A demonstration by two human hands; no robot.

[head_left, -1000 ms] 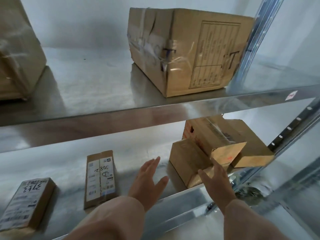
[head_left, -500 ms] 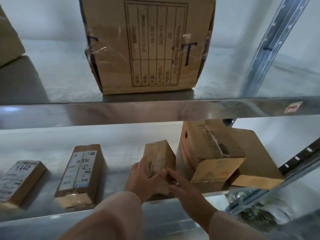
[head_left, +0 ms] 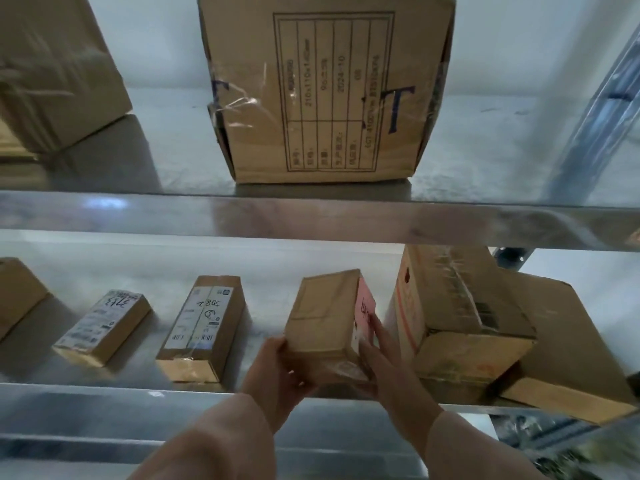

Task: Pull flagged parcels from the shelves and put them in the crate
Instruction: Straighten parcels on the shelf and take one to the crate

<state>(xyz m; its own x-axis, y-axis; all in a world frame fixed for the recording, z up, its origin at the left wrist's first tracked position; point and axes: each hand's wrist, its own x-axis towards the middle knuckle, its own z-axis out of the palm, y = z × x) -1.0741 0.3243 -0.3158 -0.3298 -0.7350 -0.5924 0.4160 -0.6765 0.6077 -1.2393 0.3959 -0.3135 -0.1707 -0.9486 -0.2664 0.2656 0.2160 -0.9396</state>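
Evidently early on: the left hand (head_left: 281,367) grips the near end of the pink-flagged parcel (head_left: 323,317) and the right hand (head_left: 389,363) presses straight fingers along its flagged side, holding it tilted at the lower shelf (head_left: 104,393) front edge, no crate in sight.

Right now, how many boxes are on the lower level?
6: edge box far left, small labelled box, longer labelled box, pink-tagged parcel between left hand and right hand, big box, rightmost box. Others may be hidden.
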